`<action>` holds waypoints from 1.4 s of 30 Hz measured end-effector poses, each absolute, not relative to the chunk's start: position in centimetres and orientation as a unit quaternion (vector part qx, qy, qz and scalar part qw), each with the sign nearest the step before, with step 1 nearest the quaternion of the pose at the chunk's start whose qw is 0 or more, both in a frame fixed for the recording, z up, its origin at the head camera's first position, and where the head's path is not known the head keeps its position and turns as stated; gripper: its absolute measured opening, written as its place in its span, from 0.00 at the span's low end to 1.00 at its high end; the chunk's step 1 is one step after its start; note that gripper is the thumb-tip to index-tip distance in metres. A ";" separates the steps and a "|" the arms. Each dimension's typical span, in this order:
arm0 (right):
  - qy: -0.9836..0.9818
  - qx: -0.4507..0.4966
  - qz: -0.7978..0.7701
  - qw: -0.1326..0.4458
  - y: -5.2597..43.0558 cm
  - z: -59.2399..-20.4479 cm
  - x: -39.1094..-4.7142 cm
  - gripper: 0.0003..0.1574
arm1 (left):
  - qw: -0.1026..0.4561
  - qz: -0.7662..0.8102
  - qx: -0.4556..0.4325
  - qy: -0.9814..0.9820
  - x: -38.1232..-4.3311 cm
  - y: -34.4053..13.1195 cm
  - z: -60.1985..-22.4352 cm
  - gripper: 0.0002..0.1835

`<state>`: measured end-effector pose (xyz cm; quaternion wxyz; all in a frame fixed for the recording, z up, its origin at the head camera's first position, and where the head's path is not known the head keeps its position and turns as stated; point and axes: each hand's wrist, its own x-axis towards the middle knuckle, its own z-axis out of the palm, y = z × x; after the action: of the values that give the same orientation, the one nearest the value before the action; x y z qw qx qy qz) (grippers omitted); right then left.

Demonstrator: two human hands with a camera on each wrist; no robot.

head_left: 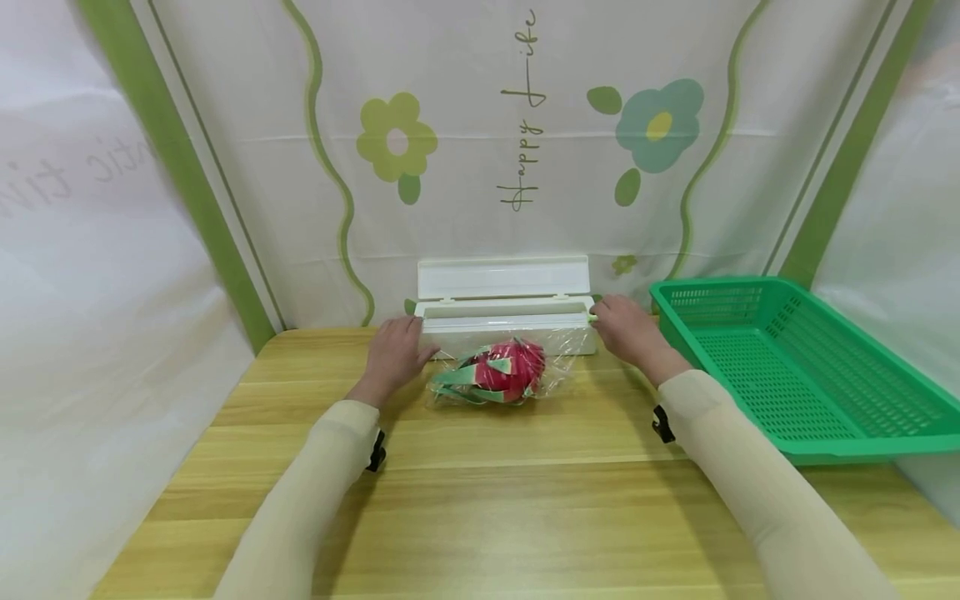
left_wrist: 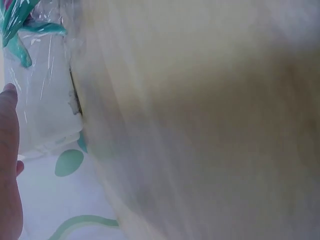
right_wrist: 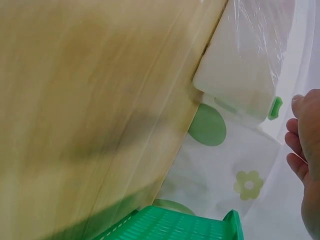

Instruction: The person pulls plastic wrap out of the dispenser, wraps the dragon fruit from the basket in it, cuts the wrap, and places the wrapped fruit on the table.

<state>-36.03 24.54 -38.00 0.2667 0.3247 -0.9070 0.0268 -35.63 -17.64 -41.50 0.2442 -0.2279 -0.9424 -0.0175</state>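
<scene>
A white cling film dispenser [head_left: 504, 342] stands at the back of the table, its lid [head_left: 502, 277] raised. Clear film [head_left: 573, 346] runs down its front to a pink-and-green dragon fruit [head_left: 510, 375], which lies wrapped in film before the box. My left hand [head_left: 393, 354] holds the dispenser's left end, thumb [left_wrist: 10, 107] along the front face. At the other end, my right hand [head_left: 626, 329] is beside the small green slider cutter [right_wrist: 275, 108]. A narrow gap shows between thumb and slider in the right wrist view; these fingers are loosely bent.
On the right side is a green plastic basket [head_left: 795, 450] with slotted walls. A white curtain [head_left: 465, 200] with printed flowers hangs right behind the dispenser. Wooden tabletop [head_left: 495, 517] stretches between my forearms.
</scene>
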 end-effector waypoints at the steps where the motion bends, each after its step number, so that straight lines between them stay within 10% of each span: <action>1: -0.903 0.330 0.029 0.275 24.4 -38.1 -36.0 0.10 | 0.254 -0.016 -0.236 -0.938 -35.6 -17.5 -41.5 0.35; 13: -0.884 0.350 0.024 0.308 22.5 -39.1 -35.6 0.11 | 0.379 -0.037 -0.343 -0.859 -36.1 -16.0 -42.2 0.26; 42: -0.894 0.324 -0.012 0.311 20.8 -39.5 -36.1 0.09 | 0.412 0.002 -0.359 -0.837 -36.9 -14.3 -42.3 0.14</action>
<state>-36.08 20.82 -39.47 0.3108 0.3237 -0.8936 -0.0115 -36.93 -14.28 -42.34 0.4122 -0.3593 -0.8372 0.0015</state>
